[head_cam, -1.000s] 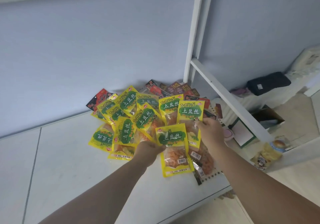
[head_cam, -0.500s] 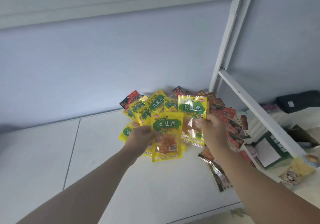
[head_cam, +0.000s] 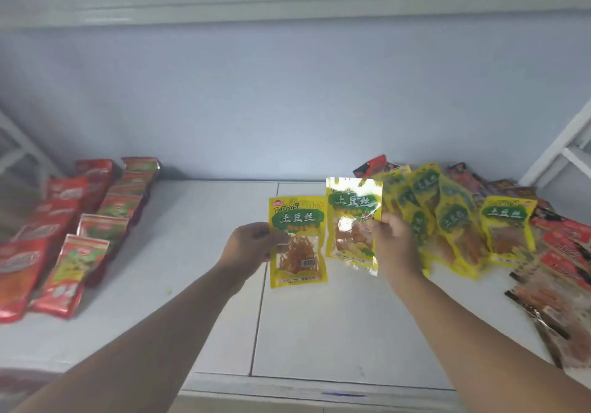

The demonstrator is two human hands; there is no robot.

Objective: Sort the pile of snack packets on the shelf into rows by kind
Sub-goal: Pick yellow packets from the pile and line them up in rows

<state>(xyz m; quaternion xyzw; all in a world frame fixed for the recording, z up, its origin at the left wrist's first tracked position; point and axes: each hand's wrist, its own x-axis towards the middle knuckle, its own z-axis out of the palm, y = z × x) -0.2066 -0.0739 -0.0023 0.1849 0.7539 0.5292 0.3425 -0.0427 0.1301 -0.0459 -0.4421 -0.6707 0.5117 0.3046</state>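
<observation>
My left hand (head_cam: 252,248) pinches the left edge of a yellow packet with a green label (head_cam: 299,243), held above the white shelf (head_cam: 319,326). My right hand (head_cam: 395,243) grips a second yellow packet (head_cam: 351,220) by its right edge, just right of the first. Behind and right of my right hand lies the pile of yellow packets (head_cam: 454,220), several overlapping. Dark red and brown packets (head_cam: 566,246) lie mixed at the far right of the pile.
On the left of the shelf stand two rows of sorted packets: red ones (head_cam: 41,220) and red-and-green ones (head_cam: 105,220). A blue-grey back wall closes the shelf. A white frame post (head_cam: 563,144) rises at the right. The shelf's front edge (head_cam: 319,390) is near me.
Both hands have lifted a yellow packet each off the pile and carried them left. The view has swung left, so the sorted red rows now show.
</observation>
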